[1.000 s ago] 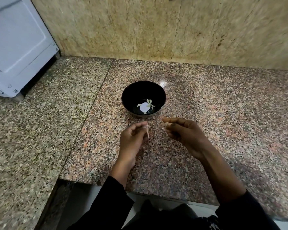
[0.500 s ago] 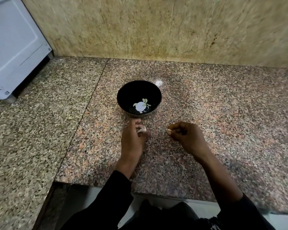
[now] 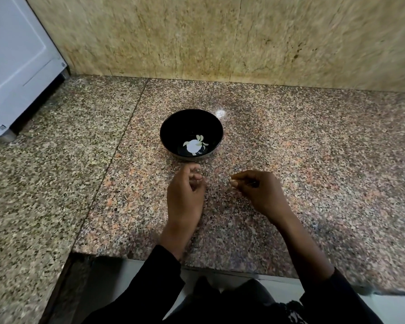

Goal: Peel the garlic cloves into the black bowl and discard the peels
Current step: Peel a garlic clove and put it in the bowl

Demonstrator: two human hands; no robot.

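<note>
We see the black bowl (image 3: 191,134) at 12 o'clock on the granite table (image 3: 313,146), pale garlic cloves (image 3: 194,145) inside. Left hand (image 3: 185,195) at 6 o'clock from it, fingers curled; contents unclear. Right hand (image 3: 260,192) at 4 o'clock, fingers pinched together.

No legible txt, labels, brands or nos. anywhere in view.

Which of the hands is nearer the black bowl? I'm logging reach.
Left. The left hand sits just before the black bowl; the right hand lies farther right.
</note>
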